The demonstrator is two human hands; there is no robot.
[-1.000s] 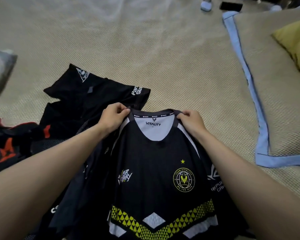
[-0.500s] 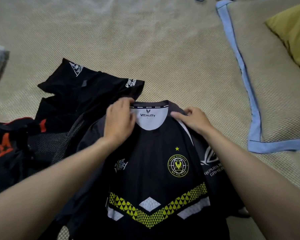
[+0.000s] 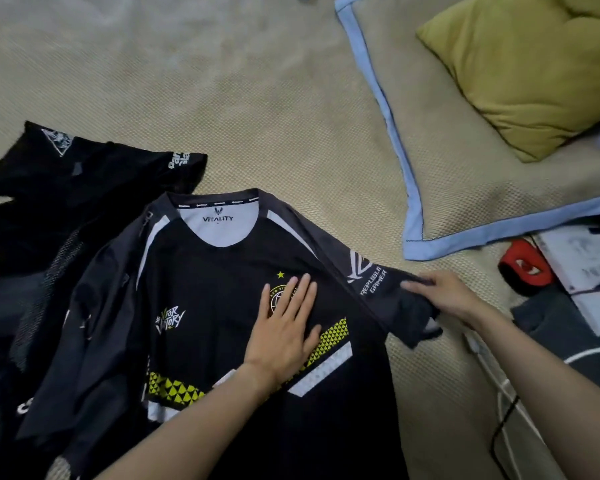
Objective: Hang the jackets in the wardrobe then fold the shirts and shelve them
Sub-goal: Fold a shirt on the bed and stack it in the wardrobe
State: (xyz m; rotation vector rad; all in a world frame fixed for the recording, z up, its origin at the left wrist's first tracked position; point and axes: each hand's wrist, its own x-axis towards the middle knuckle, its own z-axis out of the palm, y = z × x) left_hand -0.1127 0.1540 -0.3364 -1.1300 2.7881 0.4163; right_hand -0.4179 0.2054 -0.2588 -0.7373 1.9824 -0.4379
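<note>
A black jersey (image 3: 222, 271) with a grey collar, a yellow crest and a yellow triangle band lies front up on the beige mat. My left hand (image 3: 284, 330) rests flat on its chest, fingers apart, covering part of the crest. My right hand (image 3: 447, 296) pinches the end of the jersey's right sleeve (image 3: 388, 292), which is stretched out sideways. The jersey's lower edge runs out of the frame at the bottom.
More black clothes (image 3: 66, 188) are heaped at the left, partly under the jersey. A beige pillow with a blue border (image 3: 413, 188) and a yellow cushion (image 3: 520, 74) lie at the right. A red object (image 3: 523, 268), papers and white cables sit at the right edge.
Both hands have left the collar. My left hand moved down onto the chest and lies flat; my right hand moved right and took hold of the sleeve end. The view shifted left.
</note>
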